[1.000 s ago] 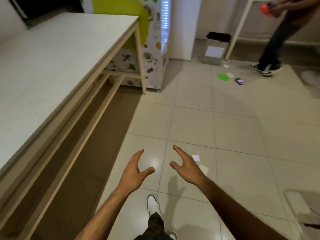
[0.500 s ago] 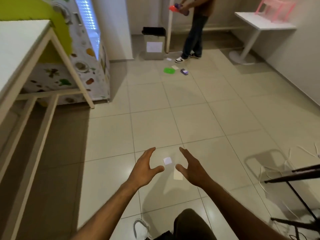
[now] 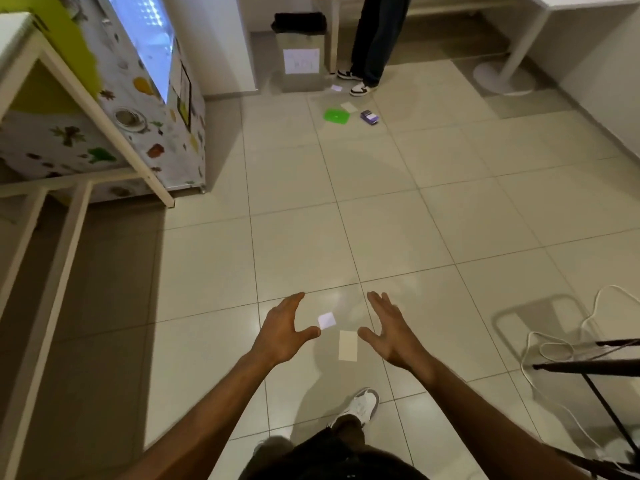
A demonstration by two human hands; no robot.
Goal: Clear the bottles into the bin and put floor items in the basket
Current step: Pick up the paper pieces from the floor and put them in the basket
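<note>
Both arms reach out low over the tiles, palms facing each other. The left hand (image 3: pixel 282 332) has fingers loosely spread and thumb stuck out to the right, holding nothing; the right hand (image 3: pixel 389 329) mirrors it, fingers fanned, thumb pointing left, also empty. Framed between the two thumbs lie two flat floor items: a small white square slip (image 3: pixel 327 320), just off the left thumb tip, and a cream card (image 3: pixel 347 345) beside the right thumb, its long axis running away from the person. The card looks nearer the right hand, the slip nearer the left, though both hands appear to hover above the floor, not touching it.

Open tile all round here, plenty of room. A white cable (image 3: pixel 540 355) and a black stand (image 3: pixel 588 365) sit off to the right, clear of the reach.

Further on, more floor items: a green piece (image 3: pixel 336 116), a purple box (image 3: pixel 369 117), paper scraps. Beyond them the bin (image 3: pixel 300 46) stands against the wall, a second person beside it. No basket or bottles show.
</note>
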